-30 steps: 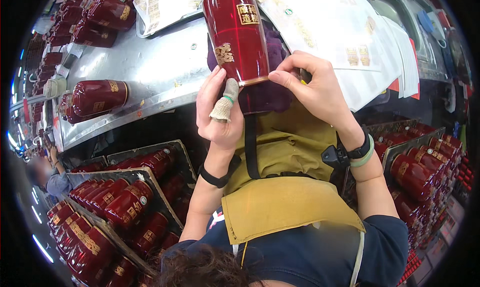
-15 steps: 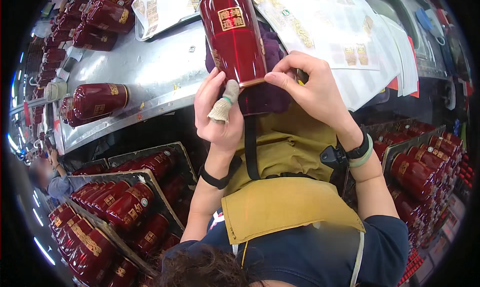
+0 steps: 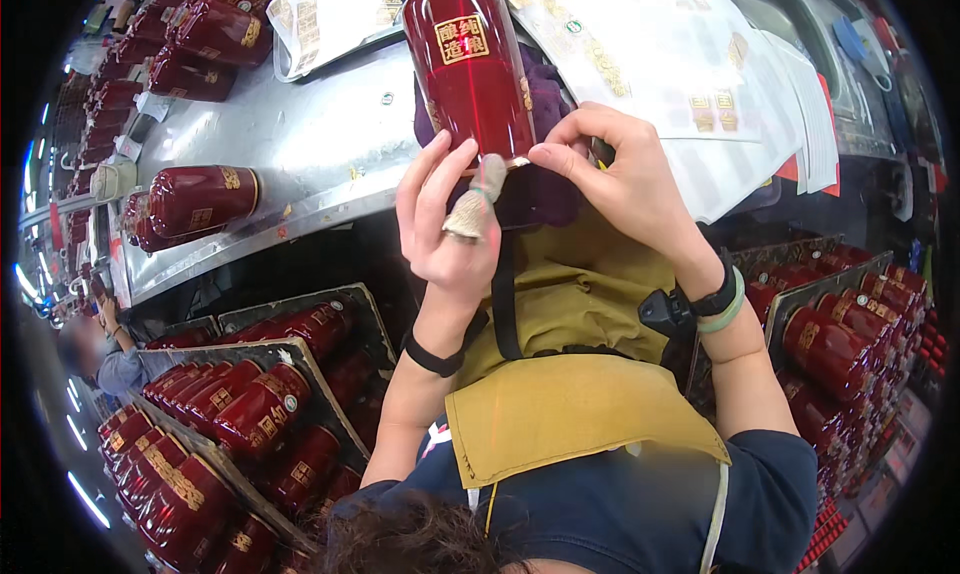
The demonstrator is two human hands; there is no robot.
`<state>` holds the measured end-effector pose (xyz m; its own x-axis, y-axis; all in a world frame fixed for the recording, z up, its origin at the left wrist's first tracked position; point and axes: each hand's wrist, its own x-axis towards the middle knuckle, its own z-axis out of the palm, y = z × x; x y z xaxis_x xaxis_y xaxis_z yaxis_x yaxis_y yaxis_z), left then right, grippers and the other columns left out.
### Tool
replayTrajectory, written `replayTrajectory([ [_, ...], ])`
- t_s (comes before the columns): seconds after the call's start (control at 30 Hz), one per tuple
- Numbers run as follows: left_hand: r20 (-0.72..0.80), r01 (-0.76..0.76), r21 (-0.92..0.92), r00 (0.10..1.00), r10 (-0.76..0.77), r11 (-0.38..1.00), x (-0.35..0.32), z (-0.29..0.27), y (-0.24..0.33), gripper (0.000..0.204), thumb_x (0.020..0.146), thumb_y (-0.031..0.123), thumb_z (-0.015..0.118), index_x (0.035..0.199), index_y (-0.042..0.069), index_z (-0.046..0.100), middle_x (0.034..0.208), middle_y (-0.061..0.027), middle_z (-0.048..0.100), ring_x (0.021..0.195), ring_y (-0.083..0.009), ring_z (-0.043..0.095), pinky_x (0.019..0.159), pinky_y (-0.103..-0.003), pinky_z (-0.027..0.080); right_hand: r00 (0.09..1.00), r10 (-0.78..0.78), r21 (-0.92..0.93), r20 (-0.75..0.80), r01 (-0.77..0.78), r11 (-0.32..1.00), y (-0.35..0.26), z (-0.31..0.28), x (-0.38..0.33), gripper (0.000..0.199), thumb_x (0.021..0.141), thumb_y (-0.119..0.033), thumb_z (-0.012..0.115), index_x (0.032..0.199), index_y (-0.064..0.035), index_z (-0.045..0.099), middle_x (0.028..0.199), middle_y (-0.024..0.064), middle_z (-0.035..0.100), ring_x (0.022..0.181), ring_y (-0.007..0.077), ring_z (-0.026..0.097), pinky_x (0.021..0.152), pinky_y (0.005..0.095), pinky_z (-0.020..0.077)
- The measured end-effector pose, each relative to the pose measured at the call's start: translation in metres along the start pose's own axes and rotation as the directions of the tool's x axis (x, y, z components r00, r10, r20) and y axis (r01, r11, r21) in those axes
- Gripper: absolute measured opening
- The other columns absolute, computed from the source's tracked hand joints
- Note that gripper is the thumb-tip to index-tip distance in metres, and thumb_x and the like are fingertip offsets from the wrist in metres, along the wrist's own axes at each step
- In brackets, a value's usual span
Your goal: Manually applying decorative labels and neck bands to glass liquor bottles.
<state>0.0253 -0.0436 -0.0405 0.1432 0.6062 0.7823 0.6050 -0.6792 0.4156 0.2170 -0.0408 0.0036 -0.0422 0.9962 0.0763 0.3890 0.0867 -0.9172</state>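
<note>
A dark red glossy bottle [image 3: 470, 84] with gold lettering and gold decoration lies on a purple cloth [image 3: 548, 189], its base toward me. My left hand [image 3: 450, 209] is at the base's left side, its bare fingers stretched out and apart. Its thumb wears a knitted cloth cover [image 3: 475, 199] and touches the base rim. My right hand [image 3: 620, 169] is at the base's right corner, thumb and index finger pinched together. A thin gold edge shows by the thumb tip; whether the pinch holds it, I cannot tell.
A metal table [image 3: 330, 139] carries another red bottle [image 3: 205, 202], a tray of gold stickers [image 3: 325, 19] and sticker sheets [image 3: 660, 64]. Crates of red bottles stand low at left [image 3: 265, 409] and right [image 3: 830, 334]. Another person [image 3: 115, 364] is at far left.
My left hand has shifted slightly right along the bottle's base, its covered thumb now nearer the right hand. My right hand has stayed nearly still.
</note>
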Motion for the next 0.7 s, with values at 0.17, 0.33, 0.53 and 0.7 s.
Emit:
replayTrajectory([
  [0.17, -0.064, 0.164, -0.13, 0.983, -0.174, 0.978, -0.01, 0.003, -0.004, 0.03, 0.085, -0.016, 0.071, 0.115, -0.01, 0.069, 0.119, -0.0207, 0.069, 0.112, -0.0328, 0.07, 0.098, -0.039, 0.059, 1.0, -0.02, 0.02, -0.004, 0.02, 1.0, -0.003, 0.004, 0.0, 0.019, 0.087, -0.016, 0.08, 0.089, 0.0023, 0.074, 0.078, 0.0099, 0.067, 0.064, 0.0162, 0.058, 0.061, 0.0313, 0.0474],
  [0.33, -0.054, 0.057, 0.051, 0.997, -0.055, 0.997, -0.008, 0.0, 0.0, 0.033, 0.082, -0.013, 0.075, 0.114, -0.006, 0.072, 0.121, -0.0169, 0.07, 0.114, -0.0338, 0.067, 0.097, -0.041, 0.056, 1.0, -0.007, 0.017, -0.004, 0.007, 1.0, -0.004, 0.003, 0.001, 0.019, 0.087, -0.015, 0.08, 0.088, 0.0026, 0.073, 0.078, 0.0097, 0.067, 0.064, 0.0162, 0.058, 0.061, 0.0312, 0.0473],
  [0.53, -0.012, -0.003, 0.053, 1.0, 0.004, 0.999, 0.001, 0.0, 0.003, 0.028, 0.078, -0.01, 0.079, 0.105, -0.003, 0.074, 0.118, -0.014, 0.072, 0.111, -0.0335, 0.067, 0.093, -0.041, 0.056, 1.0, -0.029, 0.01, -0.009, 0.029, 1.0, -0.003, 0.005, 0.0, 0.02, 0.086, -0.015, 0.081, 0.087, 0.0032, 0.072, 0.077, 0.0099, 0.066, 0.063, 0.0155, 0.057, 0.061, 0.0307, 0.047],
  [0.7, -0.091, 0.165, -0.081, 0.981, -0.172, 0.983, -0.008, 0.004, -0.005, 0.025, 0.086, -0.012, 0.075, 0.111, -0.009, 0.072, 0.115, -0.0166, 0.072, 0.105, -0.0286, 0.071, 0.09, -0.036, 0.06, 0.997, 0.018, -0.02, -0.077, -0.02, 1.0, 0.002, 0.001, 0.002, 0.019, 0.086, -0.014, 0.08, 0.086, 0.0028, 0.072, 0.074, 0.0076, 0.067, 0.063, 0.0123, 0.055, 0.061, 0.029, 0.0469],
])
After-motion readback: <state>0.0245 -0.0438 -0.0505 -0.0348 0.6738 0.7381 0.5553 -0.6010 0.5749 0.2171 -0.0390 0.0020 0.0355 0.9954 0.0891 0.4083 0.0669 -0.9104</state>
